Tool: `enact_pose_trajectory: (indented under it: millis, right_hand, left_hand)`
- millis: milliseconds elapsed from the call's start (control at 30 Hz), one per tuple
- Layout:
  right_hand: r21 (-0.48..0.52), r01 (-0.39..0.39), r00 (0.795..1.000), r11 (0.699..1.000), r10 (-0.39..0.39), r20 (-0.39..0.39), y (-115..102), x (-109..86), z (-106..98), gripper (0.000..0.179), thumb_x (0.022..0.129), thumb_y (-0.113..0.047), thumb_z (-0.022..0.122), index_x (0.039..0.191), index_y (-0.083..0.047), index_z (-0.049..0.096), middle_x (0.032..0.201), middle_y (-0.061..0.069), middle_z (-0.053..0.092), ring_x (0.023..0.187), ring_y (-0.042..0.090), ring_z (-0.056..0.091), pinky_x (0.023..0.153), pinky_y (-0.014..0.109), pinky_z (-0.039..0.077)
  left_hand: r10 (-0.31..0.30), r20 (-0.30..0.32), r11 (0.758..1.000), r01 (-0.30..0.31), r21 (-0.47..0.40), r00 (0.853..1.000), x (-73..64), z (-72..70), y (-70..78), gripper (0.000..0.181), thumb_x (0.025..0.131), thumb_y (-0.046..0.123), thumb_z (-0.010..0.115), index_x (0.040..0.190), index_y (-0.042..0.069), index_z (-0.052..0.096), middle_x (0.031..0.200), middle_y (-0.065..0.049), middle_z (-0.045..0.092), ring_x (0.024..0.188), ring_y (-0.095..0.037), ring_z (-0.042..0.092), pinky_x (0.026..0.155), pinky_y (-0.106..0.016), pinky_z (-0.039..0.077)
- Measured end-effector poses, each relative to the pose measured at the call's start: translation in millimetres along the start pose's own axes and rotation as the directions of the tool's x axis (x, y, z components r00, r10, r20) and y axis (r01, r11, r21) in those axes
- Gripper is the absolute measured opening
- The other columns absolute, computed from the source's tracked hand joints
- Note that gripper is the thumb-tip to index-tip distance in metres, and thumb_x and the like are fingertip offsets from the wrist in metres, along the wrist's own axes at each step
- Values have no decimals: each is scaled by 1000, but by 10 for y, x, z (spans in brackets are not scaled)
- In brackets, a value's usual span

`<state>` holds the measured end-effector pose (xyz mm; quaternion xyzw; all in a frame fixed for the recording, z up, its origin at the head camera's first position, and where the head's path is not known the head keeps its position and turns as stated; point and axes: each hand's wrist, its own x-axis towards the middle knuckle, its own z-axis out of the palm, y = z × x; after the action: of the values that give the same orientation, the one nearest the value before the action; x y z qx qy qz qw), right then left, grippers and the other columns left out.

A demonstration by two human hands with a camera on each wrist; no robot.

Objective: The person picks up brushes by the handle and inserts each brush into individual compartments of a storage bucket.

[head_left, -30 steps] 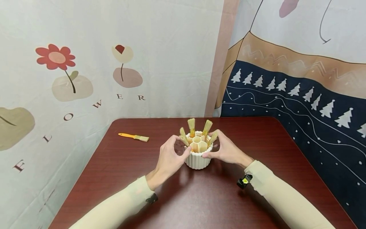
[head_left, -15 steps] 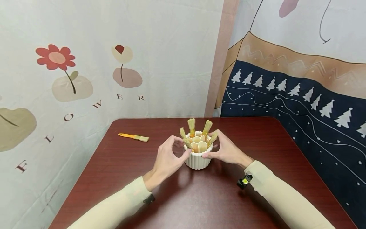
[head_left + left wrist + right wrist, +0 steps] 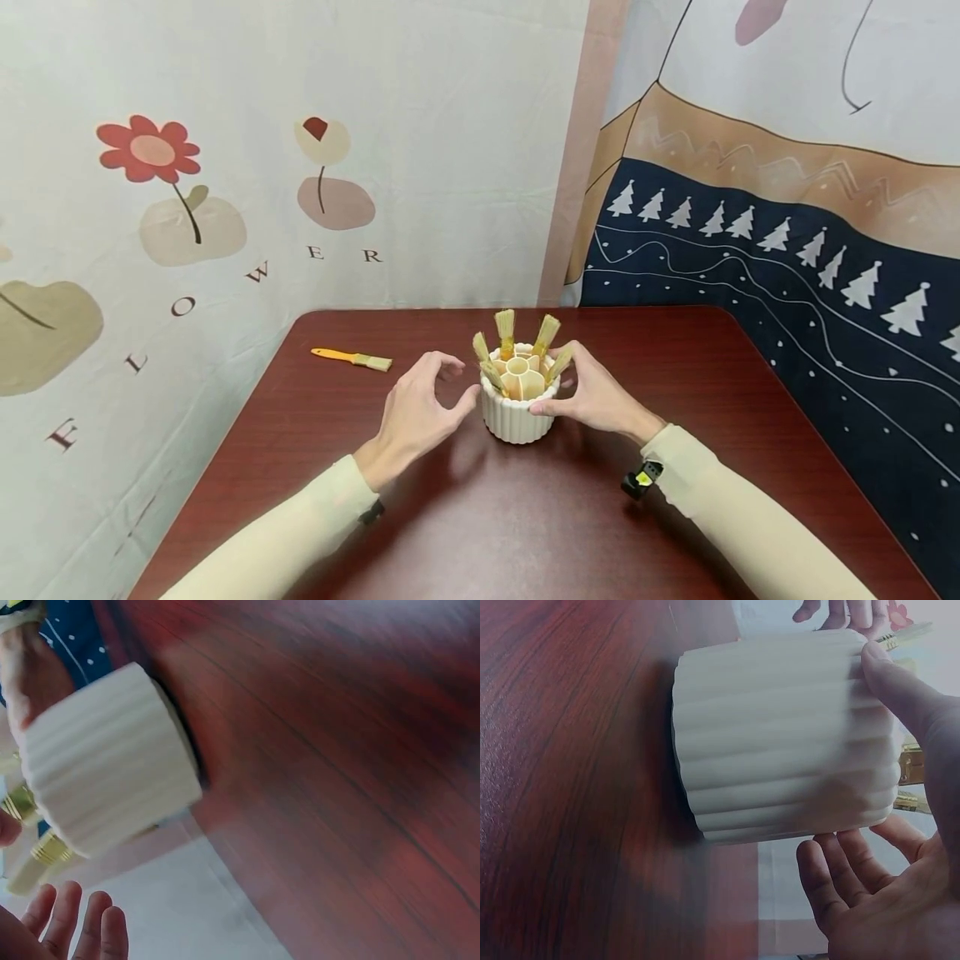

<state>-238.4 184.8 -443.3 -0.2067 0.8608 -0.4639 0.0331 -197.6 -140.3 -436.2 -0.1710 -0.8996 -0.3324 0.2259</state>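
Note:
A white ribbed pot (image 3: 517, 418) with a petal-shaped divider (image 3: 517, 367) stands upright on the table. Several paintbrushes (image 3: 506, 327) are in its outer compartments, bristles up and leaning outward. My right hand (image 3: 600, 396) holds the pot at its right side, the thumb (image 3: 900, 679) at the rim and the fingers (image 3: 855, 862) along the side. Left of the pot, my left hand (image 3: 420, 408) is apart from it, thumb and fingers spread with nothing between them. In the left wrist view its fingers (image 3: 82, 919) show beneath the pot's rim.
Another paintbrush (image 3: 351, 359) with an orange handle lies flat at the back left of the dark red table (image 3: 480, 533). Printed cloths hang right behind the table: a pale one (image 3: 450, 167) and a navy one (image 3: 675, 258) to the right.
My left hand has let go of a paintbrush, which now leans in the pot's front left compartment, and has drawn back to the left. My right hand stays at the pot.

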Motion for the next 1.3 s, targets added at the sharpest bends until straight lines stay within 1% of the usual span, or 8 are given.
enact_pose_trajectory:
  millis: [167,333,500,667,800,933,1133,1300]
  right_hand:
    - [-31,-14,1000,999,13,-18,-24,-21,33,82,86,-46,106,142,-14,54,156,10,64,124,23,73,104,36,65]
    - [-44,-41,998,998,39,-48,-49,-55,71,83,86,-48,106,140,-12,55,150,12,64,120,23,76,103,38,67]
    - [-59,-62,996,996,58,-70,-94,-74,95,84,85,-51,105,138,-10,54,144,14,63,121,27,76,104,44,67]
    - [-75,-74,994,994,67,-89,-133,-97,125,85,85,-52,105,136,-10,52,138,14,61,119,25,75,101,40,66]
    - [-93,-91,990,992,80,-114,-152,-128,157,86,83,-56,105,134,-11,52,134,14,61,116,23,74,97,37,64]
    - [-119,-100,987,988,84,-138,-185,-150,191,86,82,-59,105,130,-11,52,130,13,61,114,22,72,93,36,62]
    - [-145,-120,980,982,94,-174,-242,-167,239,87,82,-62,104,128,-11,52,125,13,60,111,23,66,90,36,58]
    - [-168,-149,971,975,112,-210,-300,-190,293,90,81,-65,103,129,-8,53,121,13,57,107,24,58,86,36,53]
  left_hand:
    - [-29,40,998,26,53,999,39,-76,-183,39,99,40,89,130,20,74,125,-1,80,112,-27,80,86,-47,67]
    - [-83,101,991,72,108,991,113,-185,-387,41,102,43,86,134,20,72,130,-2,79,118,-28,79,93,-53,68]
    - [-136,152,980,111,162,979,215,-312,-617,46,104,45,84,139,17,72,136,-6,78,125,-32,77,98,-59,67]
    - [-166,215,974,127,185,962,308,-429,-913,49,106,41,83,143,12,71,140,-13,76,126,-38,78,102,-62,66]
    - [-162,267,974,112,195,950,353,-499,-1195,49,107,37,83,146,10,70,144,-17,75,130,-41,78,109,-65,63]
    - [-133,318,977,69,204,939,392,-583,-1427,54,107,34,84,151,6,70,150,-22,72,140,-47,69,117,-69,57]
    - [-130,373,971,42,235,919,457,-733,-1673,61,106,28,89,158,4,67,158,-26,67,150,-53,59,124,-76,49]
    - [-154,404,961,40,275,902,509,-838,-1855,61,107,23,88,159,3,65,158,-27,67,149,-55,60,122,-76,50]
